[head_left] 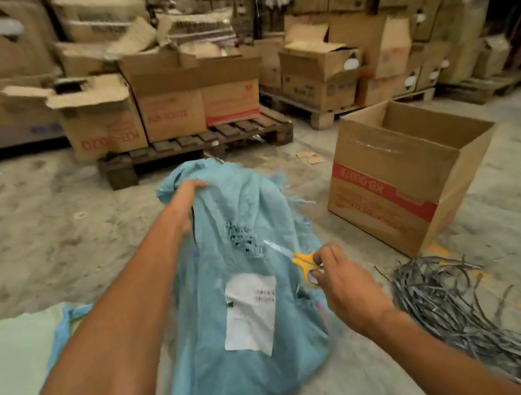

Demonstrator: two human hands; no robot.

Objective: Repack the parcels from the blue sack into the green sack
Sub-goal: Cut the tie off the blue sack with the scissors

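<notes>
A pale green sack lay flat at the left edge of the concrete floor, beside a full blue sack lying in the middle of it. The person's left hand gripped the blue sack's far end, while the right hand was closed on yellow-handled scissors, blades pointing at a frayed patch. An open cardboard box and a heap of grey straps sat to the right.

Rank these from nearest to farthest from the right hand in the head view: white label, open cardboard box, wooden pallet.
From the right hand:
1. White label on the blue sack, just to its left.
2. Open cardboard box, ahead on the right.
3. Wooden pallet, far ahead.
</notes>
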